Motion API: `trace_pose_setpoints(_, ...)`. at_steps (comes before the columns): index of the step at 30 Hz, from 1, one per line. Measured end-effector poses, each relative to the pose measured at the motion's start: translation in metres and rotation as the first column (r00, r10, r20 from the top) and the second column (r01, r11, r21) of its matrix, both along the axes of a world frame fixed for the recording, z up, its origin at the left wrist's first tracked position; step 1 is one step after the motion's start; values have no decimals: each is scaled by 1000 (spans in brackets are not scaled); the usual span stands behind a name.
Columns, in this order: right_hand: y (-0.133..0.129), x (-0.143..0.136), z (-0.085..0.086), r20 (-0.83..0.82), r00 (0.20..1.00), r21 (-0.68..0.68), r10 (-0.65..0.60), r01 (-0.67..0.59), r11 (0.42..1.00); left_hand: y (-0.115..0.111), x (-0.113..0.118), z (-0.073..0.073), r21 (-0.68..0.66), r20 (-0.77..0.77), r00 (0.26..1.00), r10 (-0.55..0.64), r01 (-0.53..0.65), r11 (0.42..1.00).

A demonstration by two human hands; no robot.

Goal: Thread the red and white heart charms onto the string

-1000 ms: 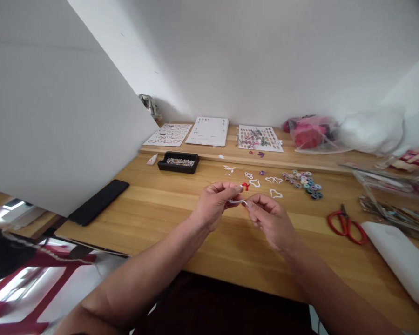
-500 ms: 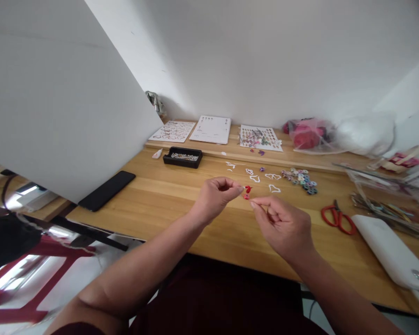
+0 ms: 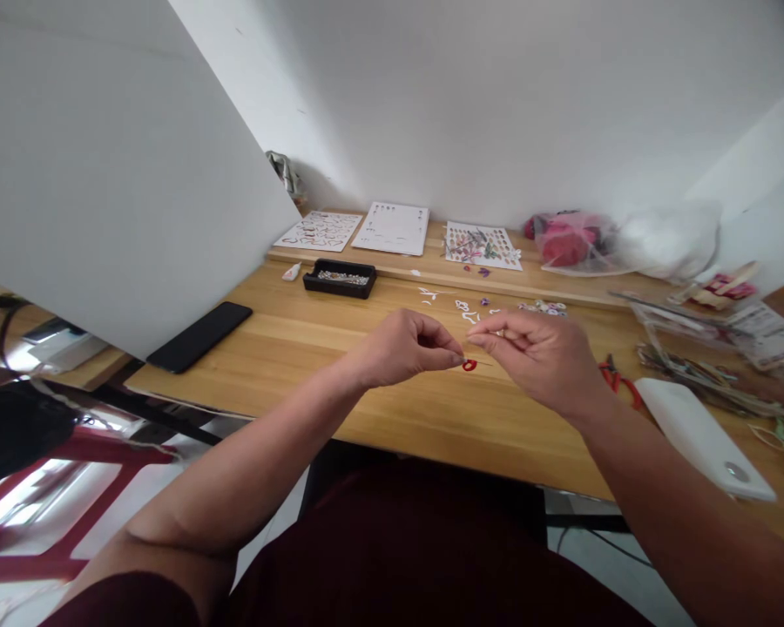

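My left hand [image 3: 418, 350] is closed, thumb and forefinger pinching a small red looped piece [image 3: 469, 366] by its left edge. The loop sticks out to the right of the fingertips, above the wooden table. Just right of it and slightly higher, my right hand [image 3: 539, 357] is closed in a pinch. Whatever lies between its fingertips is too fine to make out. Small white cut-out outlines [image 3: 470, 317] lie on the table beyond the hands, partly hidden by the right one. Several small coloured spools [image 3: 549, 307] show past the right knuckles.
A black tray [image 3: 340, 279] with small beads and a black phone [image 3: 199, 337] are on the left. At right are red-handled scissors [image 3: 618, 383], partly covered by my arm, and a white oblong device [image 3: 702, 435]. Patterned sheets [image 3: 390, 228] lie on the back ledge.
My right hand has risen and moved away from me, now covering some spools and outlines. The left hand still pinches the red piece, which is turned differently. The camera view has shifted slightly.
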State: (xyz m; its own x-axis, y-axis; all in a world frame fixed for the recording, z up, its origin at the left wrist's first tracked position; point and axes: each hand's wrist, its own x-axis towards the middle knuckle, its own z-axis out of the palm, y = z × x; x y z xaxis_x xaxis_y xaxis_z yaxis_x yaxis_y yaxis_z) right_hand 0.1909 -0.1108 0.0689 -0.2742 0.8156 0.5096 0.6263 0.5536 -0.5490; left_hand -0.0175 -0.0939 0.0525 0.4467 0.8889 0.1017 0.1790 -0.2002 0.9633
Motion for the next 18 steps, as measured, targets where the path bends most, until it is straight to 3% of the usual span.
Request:
trace_pose_setpoints(3,16,2,-8,-182,983,-279,30,-81,957,3,-1,-1,-44,71,996,-61,65,997)
trace_pose_setpoints(6,25,2,-21,-442,897,-523,13,-269,808,6,-1,-2,-117,151,985,-84,102,988)
trace_pose_setpoints(9,27,-1,-32,-659,744,-617,-108,-453,643,8,0,1,-192,187,982,-32,68,979)
trace_pose_setpoints(11,26,-3,-37,-744,646,-605,-173,-540,584,12,2,4,-219,205,979,17,29,975)
trace_pose_setpoints(13,25,-7,-39,-793,570,-578,-214,-593,561,18,4,6,-221,250,967,55,1,975)
trace_pose_setpoints(15,27,-10,-38,-813,533,-557,-234,-597,576,25,6,8,-210,301,949,97,-34,977)
trace_pose_setpoints(18,30,-15,-35,-804,556,-533,-213,-512,674,35,10,12,-186,331,928,174,-117,976)
